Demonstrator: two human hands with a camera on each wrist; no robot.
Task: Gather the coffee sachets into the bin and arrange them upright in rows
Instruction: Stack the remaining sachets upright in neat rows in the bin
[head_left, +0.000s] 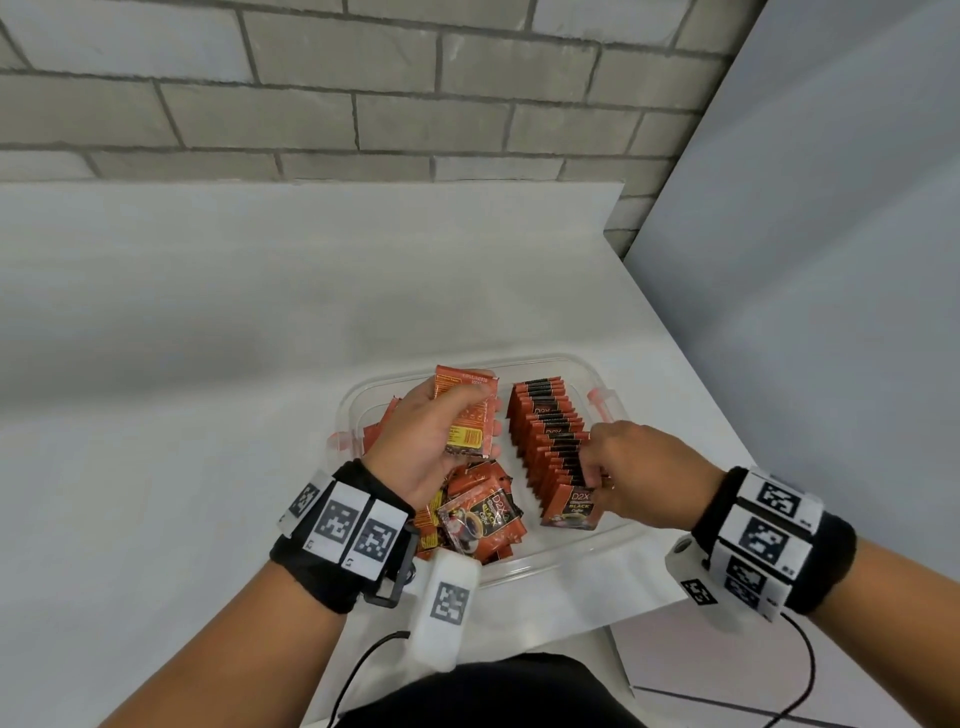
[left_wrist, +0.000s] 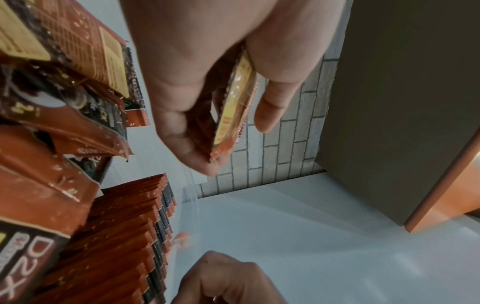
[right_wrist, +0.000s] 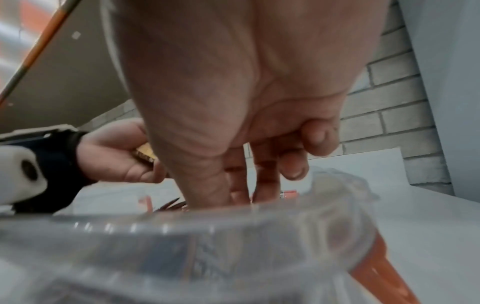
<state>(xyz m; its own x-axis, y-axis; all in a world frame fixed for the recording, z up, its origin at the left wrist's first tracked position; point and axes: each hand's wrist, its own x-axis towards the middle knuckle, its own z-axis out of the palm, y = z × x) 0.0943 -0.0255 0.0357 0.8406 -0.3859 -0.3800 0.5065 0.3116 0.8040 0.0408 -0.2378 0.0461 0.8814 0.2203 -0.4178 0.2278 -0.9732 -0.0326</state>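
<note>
Presently, all entries located relative to the clear plastic bin (head_left: 545, 564), which sits on a white table (head_left: 182, 364) below a grey brick wall (head_left: 363, 104)

1. Row of upright sachets (head_left: 550, 441): orange-and-black D2X black coffee packets standing on edge along the bin's right side, faces toward the person, packed close so each props its neighbour

2. Right hand (head_left: 631, 467): at the near end of that row, inside the bin; fingers curled down onto the top edges of the nearest packets, probably pinching or steadying them so the row stays upright. Exact finger contact is hidden in the right wrist view behind the blurred bin wall

3. Left hand (head_left: 426, 441): raised over the bin's left half, thumb across the front and fingers behind, clamped on a small held stack of sachets (head_left: 467, 415), printed backs showing; judged to be squared up as the next supply for the row

4. Loose pile of sachets (head_left: 478, 512): lying flat and overlapping in the bin's near-left part, below the left hand; not yet stood up

5. Orange latches (head_left: 600, 402): on the bin's rim, left and right

Status: 1 row built, a 2nd not yet begun; no sachets seen outside the bin
</note>
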